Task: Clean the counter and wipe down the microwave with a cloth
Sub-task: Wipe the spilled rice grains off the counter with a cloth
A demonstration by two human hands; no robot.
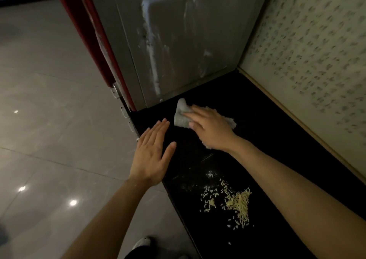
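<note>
A grey-white cloth (181, 116) lies on the black counter (247, 124) just in front of the microwave (178, 40), whose grey side panel carries white smears. My right hand (210, 128) presses flat on the cloth with fingers extended toward the left. My left hand (152, 155) hovers flat and open at the counter's left edge, fingers straight, holding nothing. A pile of yellow noodle crumbs (235, 203) lies scattered on the counter nearer to me, below my right forearm.
The microwave's red front (89, 32) faces left over the tiled floor (49, 120). A patterned wall (316, 60) bounds the counter on the right. A shoe (141, 243) shows on the floor at the bottom.
</note>
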